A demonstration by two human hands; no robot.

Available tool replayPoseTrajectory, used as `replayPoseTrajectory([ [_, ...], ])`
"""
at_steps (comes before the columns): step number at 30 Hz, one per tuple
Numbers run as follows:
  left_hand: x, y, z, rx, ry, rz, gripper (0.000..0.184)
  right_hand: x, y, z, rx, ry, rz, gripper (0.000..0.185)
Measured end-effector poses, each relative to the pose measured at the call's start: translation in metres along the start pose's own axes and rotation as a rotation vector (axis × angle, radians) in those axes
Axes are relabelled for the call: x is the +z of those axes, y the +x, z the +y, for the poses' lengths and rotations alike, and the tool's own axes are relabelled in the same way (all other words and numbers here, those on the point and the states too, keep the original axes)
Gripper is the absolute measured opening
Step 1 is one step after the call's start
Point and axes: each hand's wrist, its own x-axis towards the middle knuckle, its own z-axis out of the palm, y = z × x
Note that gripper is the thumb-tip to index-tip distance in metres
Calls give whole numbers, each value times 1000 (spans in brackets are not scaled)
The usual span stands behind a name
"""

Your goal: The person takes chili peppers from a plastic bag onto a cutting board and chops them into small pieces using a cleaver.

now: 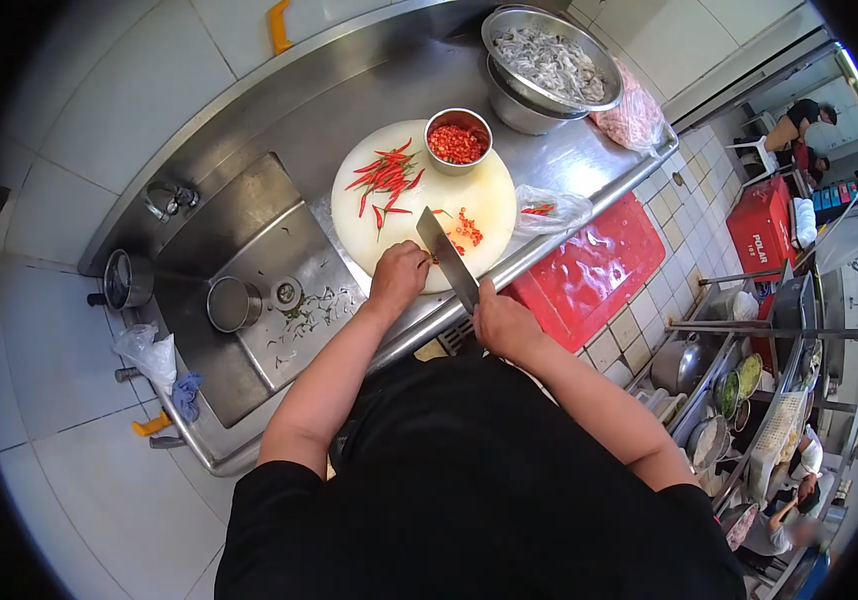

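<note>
A round white cutting board (359,235) lies on the steel counter. My right hand (505,318) is wrapped round the handle of a cleaver (447,255), whose blade reaches over the board. Close to the blade's left side, my left hand (400,274) has its fingers pressed together; what they hold is mostly hidden beneath them. Whole red chillies (387,180) are spread over the board's upper left part. Chopped chilli pieces (468,228) lie just right of the blade. A steel bowl (458,168) full of chopped red chilli rests at the board's upper right edge.
A steel sink (324,275) with green scraps is at the left. Bowls with a pale, stringy food (549,65) stand at the counter's far right, beside a pink-filled bag (631,115). A clear bag (553,210) touches the board. Several people are in the background.
</note>
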Motion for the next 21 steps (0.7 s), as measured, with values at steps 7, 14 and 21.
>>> replayPoseTrajectory([
  [7, 3, -1, 2, -37, 64, 11, 13, -48, 0, -25, 17, -49, -112, 26],
  [14, 2, -2, 4, -44, 75, 13, 13, -4, -3, -3, -39, 13, 92, 26],
  [21, -39, -39, -14, -24, 214, 73, 10, -16, -15, 14, -103, 121, 194, 29],
])
